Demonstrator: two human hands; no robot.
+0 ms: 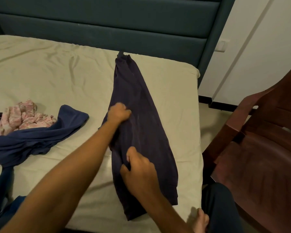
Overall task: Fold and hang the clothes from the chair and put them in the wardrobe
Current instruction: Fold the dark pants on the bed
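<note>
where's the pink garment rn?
Head view, far left on the bed: the crumpled pink garment lies on top of the blue garment, well left of the dark garment that both hands grip.

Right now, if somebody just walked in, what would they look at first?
Probably the long dark purple garment stretched down the middle of the bed, with the left hand and right hand gripping its left edge. Next, the crumpled pink cloth lying on a blue garment at the left.
</note>
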